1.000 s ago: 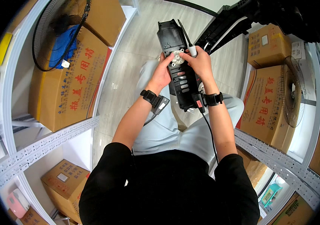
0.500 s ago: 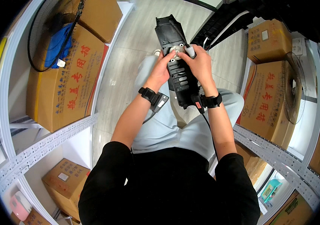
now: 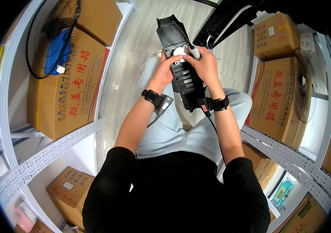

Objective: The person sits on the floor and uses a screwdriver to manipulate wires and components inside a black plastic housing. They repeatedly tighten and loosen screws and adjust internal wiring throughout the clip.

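Observation:
A long black plastic housing (image 3: 171, 34) is held up over my lap, tilted, its far end leaning left. On its face sits a white round part (image 3: 178, 51), whose exact kind I cannot make out. My left hand (image 3: 163, 74) grips the housing's left edge, its thumb laid across the face just below the round part. My right hand (image 3: 206, 69) is closed around the right side, thumb tip at the round part's lower right edge. Between its thumb and index finger shows a pale grey cylinder (image 3: 195, 53) on a black cable. Most of the supporting fingers are hidden under the housing.
Shelving on both sides carries large cardboard boxes (image 3: 74, 83) (image 3: 273, 93). Round wire fan guards (image 3: 29, 50) (image 3: 298, 105) lean against them. Ahead on the right stands a large black frame (image 3: 221, 23) with a white cable. Black straps with small devices circle both wrists.
The housing has shifted slightly left along with both hands. My left thumb has moved from the white round part to just below it, and more of that part now shows.

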